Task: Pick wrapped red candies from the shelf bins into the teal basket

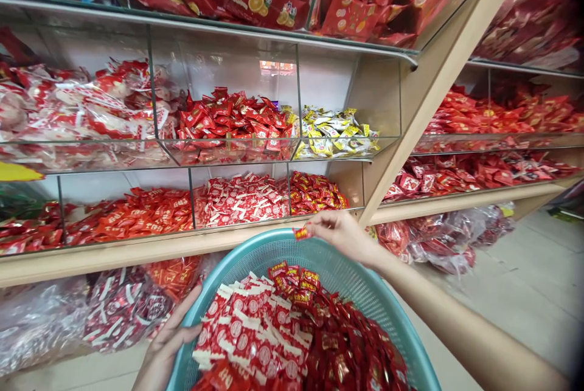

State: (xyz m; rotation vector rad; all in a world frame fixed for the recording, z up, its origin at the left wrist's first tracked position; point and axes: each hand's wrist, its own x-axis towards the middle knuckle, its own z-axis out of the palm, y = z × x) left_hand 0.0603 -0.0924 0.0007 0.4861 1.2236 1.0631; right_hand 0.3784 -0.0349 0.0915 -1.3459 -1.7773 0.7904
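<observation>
A teal plastic basket (237, 252) sits low in front of me, part-filled with wrapped candies. My left hand (166, 342) is closed on the basket's left rim, with the thumb over the edge. My right hand (335, 230) pinches a small red-and-yellow wrapped candy (300, 233) just over the far rim. Inside the basket, red-and-white packets (255, 330) lie on the left. Dark red candies (342, 348) fill the right side, and a few red-and-yellow candies (301, 281) rest at the back. Similar red-and-yellow candies (317, 193) lie in the lower shelf compartment behind my right hand.
Glass-fronted shelves hold red candies (232, 117), white-and-yellow candies (337, 132) and red-and-white packets (246, 196). A slanting wooden upright (424, 99) divides the shelf units. Plastic bags of candy (128, 306) lie below the left shelf, more bags (447, 239) below the right.
</observation>
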